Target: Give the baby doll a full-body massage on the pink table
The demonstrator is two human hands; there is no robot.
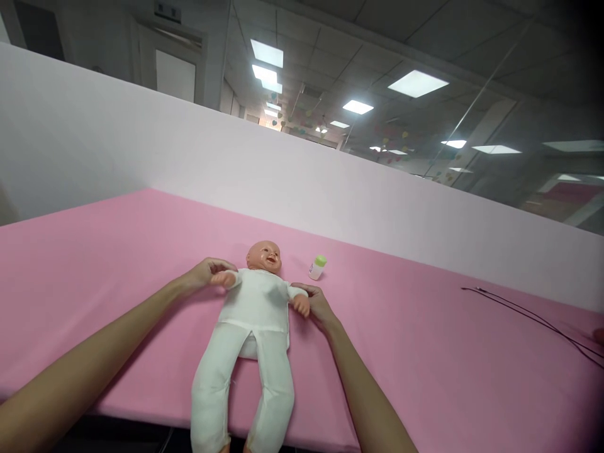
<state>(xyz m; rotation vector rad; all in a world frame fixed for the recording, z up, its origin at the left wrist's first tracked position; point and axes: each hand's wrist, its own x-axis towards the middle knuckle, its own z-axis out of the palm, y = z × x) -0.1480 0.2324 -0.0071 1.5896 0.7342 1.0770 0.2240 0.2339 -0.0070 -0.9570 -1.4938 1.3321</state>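
A baby doll (257, 302) in a white top and white trousers lies on its back on the pink table surface (155, 251), its legs toward the near edge. My left hand (207, 274) is at the doll's arm on the left of the view, with its fingers curled behind that arm. On the other side, my right hand (318, 305) touches the doll's other arm, its fingers partly hidden behind the sleeve. A small clear bottle with a green cap (318, 267) stands slightly tilted in view, right of the doll's head.
A white partition (302, 182) runs behind the table. Thin black cables (528, 313) lie at the right, near a partly visible reddish thing (599, 335) at the frame's edge. The table's near edge passes under the doll's legs.
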